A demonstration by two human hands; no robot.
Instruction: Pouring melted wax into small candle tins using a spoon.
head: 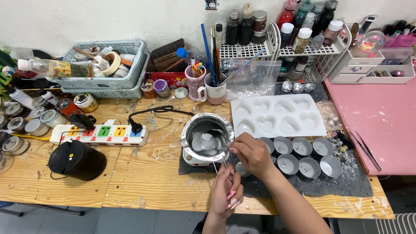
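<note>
My left hand [225, 190] is closed around thin metal tweezers [215, 167] whose tips point up toward the pot. My right hand [252, 154] hovers with curled fingers over a small tin cup [239, 169], its fingertips next to the rim of the metal melting pot [207, 138]. I cannot tell whether those fingers pinch anything. The pot holds pale grey wax and stands on a small hot plate [193, 159]. Several more tin cups [299, 164] stand in two rows on a dark mat [359, 184] to the right. A white heart-shaped mould [277, 116] lies behind them.
A power strip [99, 133] and a black round device [77, 159] sit on the wooden table at left. Baskets [104, 69], jars, a brush mug [215, 92] and wire racks of bottles [277, 34] line the back. A pink table [377, 121] adjoins at right.
</note>
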